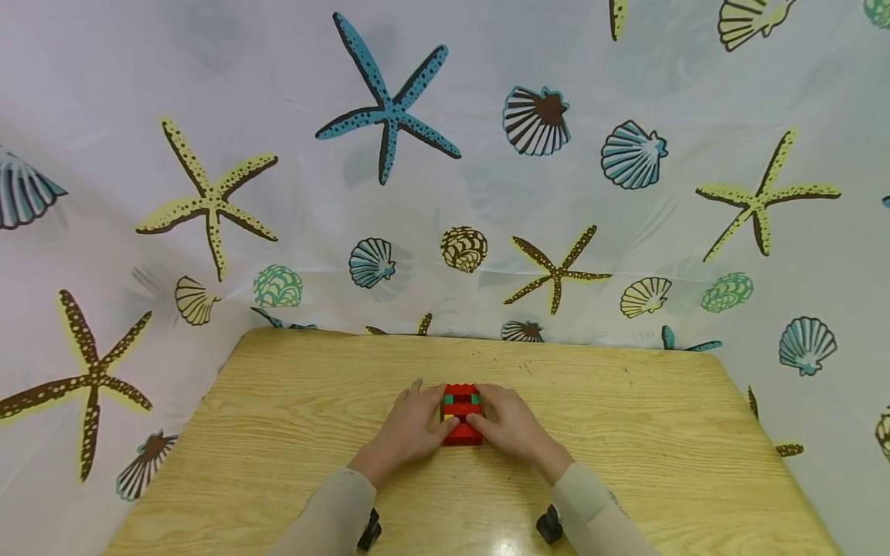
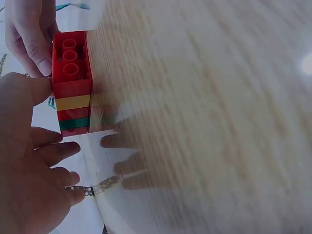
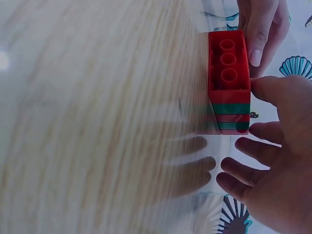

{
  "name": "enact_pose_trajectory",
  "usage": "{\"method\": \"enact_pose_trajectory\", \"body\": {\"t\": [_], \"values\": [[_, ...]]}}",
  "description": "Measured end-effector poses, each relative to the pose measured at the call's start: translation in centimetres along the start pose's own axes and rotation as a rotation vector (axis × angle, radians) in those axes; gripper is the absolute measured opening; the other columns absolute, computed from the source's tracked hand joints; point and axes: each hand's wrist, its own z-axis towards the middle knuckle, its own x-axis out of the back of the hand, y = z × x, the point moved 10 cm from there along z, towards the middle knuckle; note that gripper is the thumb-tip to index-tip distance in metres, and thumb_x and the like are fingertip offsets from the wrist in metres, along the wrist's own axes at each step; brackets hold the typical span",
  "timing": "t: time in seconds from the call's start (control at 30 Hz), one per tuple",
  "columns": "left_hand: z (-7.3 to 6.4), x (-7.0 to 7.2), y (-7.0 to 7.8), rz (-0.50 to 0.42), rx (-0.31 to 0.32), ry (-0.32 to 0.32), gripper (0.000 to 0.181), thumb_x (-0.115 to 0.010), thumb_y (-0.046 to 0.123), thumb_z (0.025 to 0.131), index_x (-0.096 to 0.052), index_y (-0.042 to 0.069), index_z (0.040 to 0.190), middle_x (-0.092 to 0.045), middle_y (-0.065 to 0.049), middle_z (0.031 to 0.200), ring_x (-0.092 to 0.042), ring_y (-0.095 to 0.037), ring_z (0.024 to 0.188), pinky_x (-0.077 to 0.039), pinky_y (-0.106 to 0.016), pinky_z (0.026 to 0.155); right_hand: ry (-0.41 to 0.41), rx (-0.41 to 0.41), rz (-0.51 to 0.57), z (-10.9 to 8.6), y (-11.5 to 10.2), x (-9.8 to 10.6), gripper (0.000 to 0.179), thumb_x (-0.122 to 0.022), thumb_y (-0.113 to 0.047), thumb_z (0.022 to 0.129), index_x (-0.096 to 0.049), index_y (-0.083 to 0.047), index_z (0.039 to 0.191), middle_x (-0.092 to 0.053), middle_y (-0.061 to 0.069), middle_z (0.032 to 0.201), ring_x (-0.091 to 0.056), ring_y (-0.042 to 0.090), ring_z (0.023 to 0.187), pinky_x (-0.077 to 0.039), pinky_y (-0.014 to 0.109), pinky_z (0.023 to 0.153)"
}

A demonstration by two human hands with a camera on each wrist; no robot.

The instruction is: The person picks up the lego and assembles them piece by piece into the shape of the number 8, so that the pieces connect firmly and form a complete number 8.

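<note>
A small block of stacked toy building bricks (image 1: 462,436), mostly red with green and yellow parts, lies on the wooden table between both hands. Its hollow red underside with round tubes (image 3: 228,59) faces the wrist cameras. From the left, my left hand (image 1: 413,425) grips the block, thumb over its near part and forefinger at the far end. My right hand (image 1: 511,425) mirrors this grip from the right. In the left wrist view, a yellow layer (image 2: 73,102) and a green layer (image 2: 74,123) show on the left side. The remaining fingers of each hand spread loosely beyond the block.
The pale wooden table (image 1: 313,401) extends around the hands. A white cloth (image 1: 452,185) printed with starfish and shells hangs behind the table and along its sides. Dark wrist devices (image 1: 549,525) sit at the sleeves.
</note>
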Motion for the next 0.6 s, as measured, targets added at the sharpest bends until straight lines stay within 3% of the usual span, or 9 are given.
{"method": "enact_pose_trajectory", "body": {"t": [0.1,0.3,0.6], "values": [[-0.1,-0.2,0.3,0.071,-0.016,-0.036,0.069,-0.059,0.041,0.105,-0.045,-0.004,0.156,-0.051,-0.024,0.158,-0.032,-0.057,0.152,-0.024,-0.071,0.123,-0.019,0.018,-0.102,-0.1,0.0,-0.3,0.059,-0.060,-0.031,0.107,-0.050,0.004,0.153,-0.056,0.024,0.152,-0.055,0.045,0.140,-0.044,0.062,0.115],[0.6,-0.5,0.0,0.210,0.003,-0.056,0.069,-0.049,0.046,0.109,-0.039,0.002,0.161,-0.047,-0.029,0.159,-0.030,-0.057,0.153,-0.021,-0.069,0.125,-0.054,-0.072,-0.225,0.0,1.0,-0.9,0.064,-0.048,-0.044,0.111,-0.041,-0.005,0.161,-0.047,0.026,0.159,-0.045,0.049,0.147,-0.039,0.065,0.118],[2.0,-0.6,-1.2,0.217,0.048,-0.099,0.068,-0.040,0.048,0.112,-0.031,0.007,0.166,-0.042,-0.029,0.162,-0.026,-0.055,0.155,-0.017,-0.069,0.126,-0.069,-0.090,-0.336,1.6,1.4,-0.8,0.064,-0.041,-0.048,0.113,-0.036,-0.010,0.165,-0.050,0.022,0.159,-0.047,0.046,0.146,-0.041,0.062,0.116]]}}
